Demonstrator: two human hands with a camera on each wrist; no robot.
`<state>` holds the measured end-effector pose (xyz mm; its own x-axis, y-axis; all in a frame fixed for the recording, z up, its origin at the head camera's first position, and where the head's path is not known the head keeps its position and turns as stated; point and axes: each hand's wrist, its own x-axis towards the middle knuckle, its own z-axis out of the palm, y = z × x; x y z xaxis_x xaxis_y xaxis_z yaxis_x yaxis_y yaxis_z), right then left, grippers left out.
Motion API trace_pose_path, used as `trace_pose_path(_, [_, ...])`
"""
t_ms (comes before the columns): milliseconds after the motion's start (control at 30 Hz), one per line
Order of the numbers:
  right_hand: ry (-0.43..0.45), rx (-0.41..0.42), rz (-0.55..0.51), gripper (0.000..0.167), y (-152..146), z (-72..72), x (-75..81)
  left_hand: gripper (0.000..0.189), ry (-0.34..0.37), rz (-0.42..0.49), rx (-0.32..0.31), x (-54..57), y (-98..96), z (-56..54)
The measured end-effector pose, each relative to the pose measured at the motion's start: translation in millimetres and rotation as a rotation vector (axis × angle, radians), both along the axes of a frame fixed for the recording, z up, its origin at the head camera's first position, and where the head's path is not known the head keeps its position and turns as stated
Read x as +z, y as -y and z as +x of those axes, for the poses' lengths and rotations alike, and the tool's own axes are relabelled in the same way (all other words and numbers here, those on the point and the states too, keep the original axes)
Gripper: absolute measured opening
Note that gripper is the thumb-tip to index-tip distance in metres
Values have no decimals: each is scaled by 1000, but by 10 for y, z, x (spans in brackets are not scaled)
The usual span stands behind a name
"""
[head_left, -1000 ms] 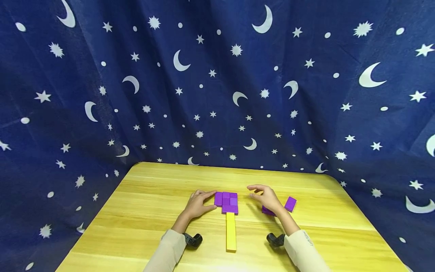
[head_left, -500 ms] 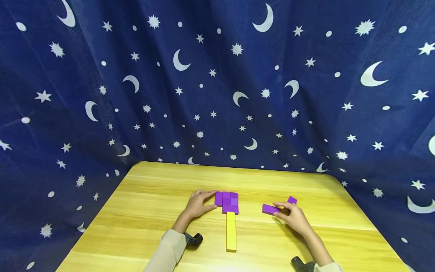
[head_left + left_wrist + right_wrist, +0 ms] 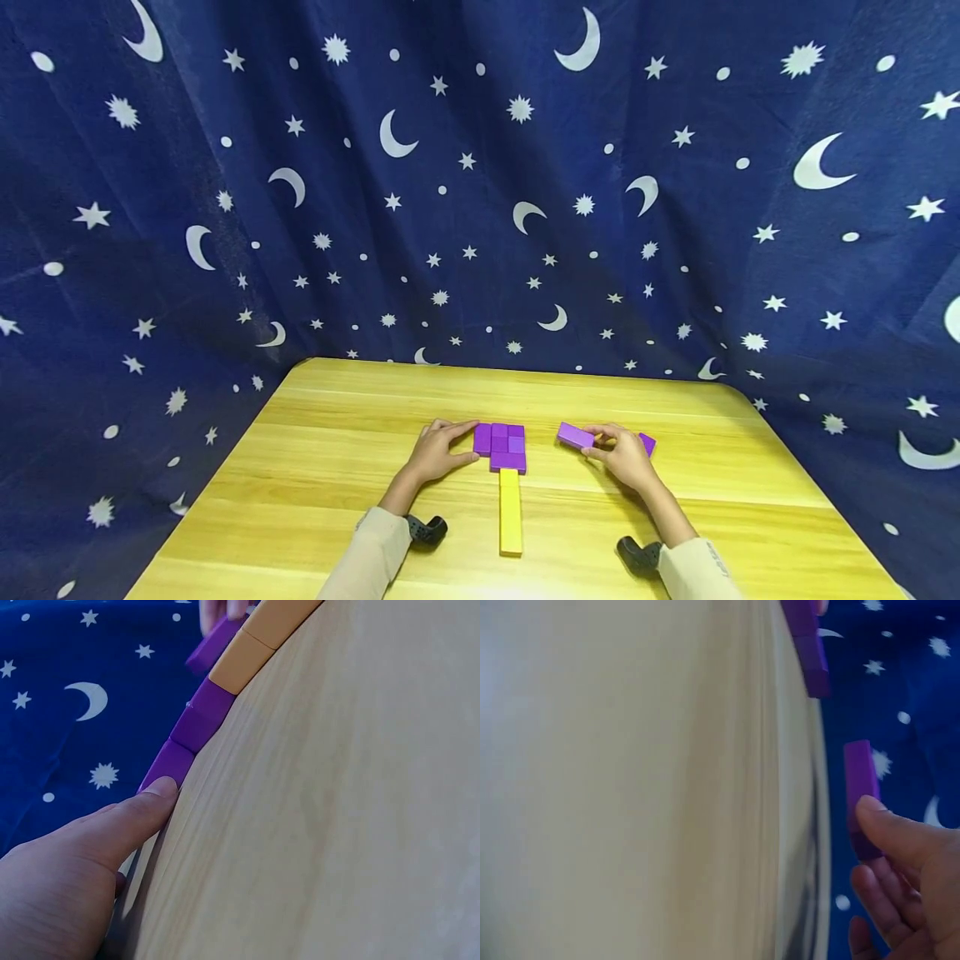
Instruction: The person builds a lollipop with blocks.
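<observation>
At the left end of a group of flat purple blocks (image 3: pixel 507 460), my left hand (image 3: pixel 435 452) has its thumb and index finger at the near and far ends of the leftmost purple block (image 3: pixel 482 439). In the left wrist view the thumb (image 3: pixel 161 787) lies against that block; the other fingers are hidden. My right hand (image 3: pixel 626 457) pinches a loose purple block (image 3: pixel 575 436) by its right end, held over the table to the right of the group. In the right wrist view, the thumb (image 3: pixel 870 806) presses this block's side.
A long yellow strip (image 3: pixel 510 512) runs from the purple group toward the front of the wooden table (image 3: pixel 337 483). Another purple block (image 3: pixel 647 444) lies behind my right hand, partly covered. A blue curtain (image 3: pixel 480 208) with moons and stars hangs behind the table.
My right hand went right to a purple block, took hold of it and lifted it back leftward toward the group. The left hand stayed in place.
</observation>
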<state>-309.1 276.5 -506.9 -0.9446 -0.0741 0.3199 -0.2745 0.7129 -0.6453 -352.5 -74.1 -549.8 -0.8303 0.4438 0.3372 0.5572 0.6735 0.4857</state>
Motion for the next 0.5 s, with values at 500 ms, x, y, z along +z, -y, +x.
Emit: trace_pose_path(500, [57, 93, -87, 31, 507, -494, -102, 60, -25, -1, -2, 5, 5, 16])
